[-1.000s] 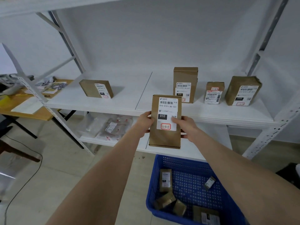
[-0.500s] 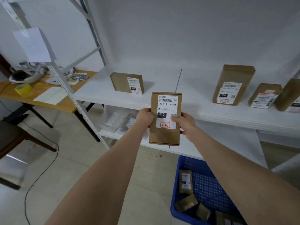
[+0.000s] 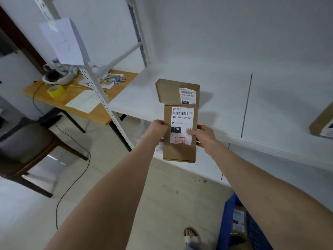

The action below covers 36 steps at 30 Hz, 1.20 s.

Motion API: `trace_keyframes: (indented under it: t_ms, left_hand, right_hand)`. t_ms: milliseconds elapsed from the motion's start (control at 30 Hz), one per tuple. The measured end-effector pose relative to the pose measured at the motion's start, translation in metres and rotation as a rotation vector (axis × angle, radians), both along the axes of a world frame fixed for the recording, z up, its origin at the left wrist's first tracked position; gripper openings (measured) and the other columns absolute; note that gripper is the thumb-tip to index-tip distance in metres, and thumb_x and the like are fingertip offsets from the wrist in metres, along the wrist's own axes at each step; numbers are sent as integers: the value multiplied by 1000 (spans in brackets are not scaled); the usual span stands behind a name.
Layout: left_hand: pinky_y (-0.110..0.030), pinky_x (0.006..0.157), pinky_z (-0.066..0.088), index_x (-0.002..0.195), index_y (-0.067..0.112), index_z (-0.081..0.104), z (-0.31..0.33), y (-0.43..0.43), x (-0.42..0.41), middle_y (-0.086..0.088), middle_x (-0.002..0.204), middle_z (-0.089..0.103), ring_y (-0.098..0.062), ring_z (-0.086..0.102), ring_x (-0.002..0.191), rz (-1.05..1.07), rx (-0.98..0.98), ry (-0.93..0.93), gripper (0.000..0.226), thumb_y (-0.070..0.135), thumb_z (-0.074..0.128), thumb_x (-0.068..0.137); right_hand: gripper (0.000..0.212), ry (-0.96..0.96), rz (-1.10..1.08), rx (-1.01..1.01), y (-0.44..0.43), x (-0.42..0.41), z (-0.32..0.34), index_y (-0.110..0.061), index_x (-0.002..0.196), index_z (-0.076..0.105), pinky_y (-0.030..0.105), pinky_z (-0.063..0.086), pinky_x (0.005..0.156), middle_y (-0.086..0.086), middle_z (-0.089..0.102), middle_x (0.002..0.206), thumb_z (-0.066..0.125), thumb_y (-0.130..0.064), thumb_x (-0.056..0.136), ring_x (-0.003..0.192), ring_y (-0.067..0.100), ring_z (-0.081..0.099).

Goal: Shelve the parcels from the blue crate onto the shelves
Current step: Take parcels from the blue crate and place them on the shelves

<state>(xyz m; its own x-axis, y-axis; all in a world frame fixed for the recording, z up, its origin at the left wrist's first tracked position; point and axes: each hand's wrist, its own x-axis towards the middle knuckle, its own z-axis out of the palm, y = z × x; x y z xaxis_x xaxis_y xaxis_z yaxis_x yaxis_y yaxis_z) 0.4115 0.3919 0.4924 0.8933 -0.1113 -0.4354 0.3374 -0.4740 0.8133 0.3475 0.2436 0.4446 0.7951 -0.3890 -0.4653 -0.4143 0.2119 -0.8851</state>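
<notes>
The parcel (image 3: 180, 133), gripped upright at its side edges by left hand (image 3: 158, 130) and right hand (image 3: 204, 135), should be lifted clear of the shelf (image 3: 225, 98) lip and stood beside the boxed parcel (image 3: 177, 92) at 12 o'clock.

White shelf (image 3: 225, 98), carrying a brown parcel (image 3: 177, 92) near its left end, another parcel (image 3: 322, 123) at far right.
</notes>
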Motion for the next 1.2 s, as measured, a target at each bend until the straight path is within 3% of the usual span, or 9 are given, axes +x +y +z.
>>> trace_keyframes:
  t_ms: [133, 300, 400, 500, 633, 700, 833, 933, 1200]
  left_hand:
    - [-46, 84, 55, 120, 10, 56, 10, 11, 55, -13, 108, 64, -31, 61, 102, 25, 21, -6, 33, 3, 47, 90]
    - [-45, 80, 56, 118, 8, 57, 23, 27, 106, -11, 103, 62, -30, 61, 99, 40, 39, 2, 31, 3, 47, 89]
    - [-45, 78, 56, 116, 8, 59, 27, 38, 133, -12, 105, 64, -31, 62, 99, 41, 39, 11, 31, 4, 48, 88]
    - [-43, 75, 56, 111, 9, 60, 31, 47, 162, -12, 102, 64, -30, 63, 92, 14, 26, 7, 28, 4, 48, 87]
    - [-42, 74, 55, 111, 6, 59, 35, 59, 205, -12, 99, 63, -30, 63, 87, -77, 27, -1, 27, 3, 49, 87]
    - [-41, 74, 54, 112, 6, 59, 36, 67, 228, -11, 98, 62, -30, 62, 86, -131, 15, -1, 27, 4, 51, 87]
    - [-40, 77, 54, 108, 6, 59, 36, 84, 268, -10, 96, 61, -28, 60, 85, -249, -20, 6, 22, 10, 55, 86]
    - [-39, 75, 54, 112, 7, 57, 32, 102, 288, -10, 101, 63, -28, 61, 88, -326, -29, 22, 26, 12, 56, 87]
    - [-40, 78, 55, 121, 8, 56, 40, 126, 309, -11, 110, 65, -28, 63, 97, -414, -60, -8, 34, 14, 56, 88]
  right_hand:
    - [39, -16, 19, 7, 10, 57, 10, -14, 111, 63, 36, 55, 84, 7, 71, 108, 77, -7, 75, 95, 24, 69]
    - [26, 6, 75, -44, 22, 114, 21, -25, 91, 64, 39, 52, 90, 3, 72, 107, 79, -13, 74, 98, 23, 66]
    - [36, 4, 77, -38, 33, 138, 26, -20, 108, 65, 35, 49, 85, 1, 71, 109, 78, -14, 75, 102, 22, 64]
    - [34, -9, 52, -25, 44, 159, 32, -18, 108, 65, 35, 49, 88, 1, 70, 111, 77, -12, 77, 103, 21, 64]
    - [34, -38, -6, 2, 60, 188, 39, -11, 114, 65, 22, 45, 62, 4, 69, 113, 72, -7, 82, 84, 13, 63]
    - [31, -30, -51, -10, 70, 201, 41, -11, 111, 65, 21, 44, 59, 5, 69, 113, 73, -8, 82, 79, 11, 63]
    - [18, -21, -159, -39, 94, 225, 41, -18, 94, 62, 31, 49, 82, 6, 69, 110, 73, -9, 82, 94, 19, 63]
    - [23, 7, -232, -38, 114, 240, 40, -15, 98, 63, 39, 49, 95, 7, 70, 111, 75, -9, 80, 101, 23, 65]
    - [31, -25, -356, -43, 151, 249, 51, -15, 105, 62, 35, 53, 85, 7, 70, 109, 75, -7, 79, 96, 24, 66]
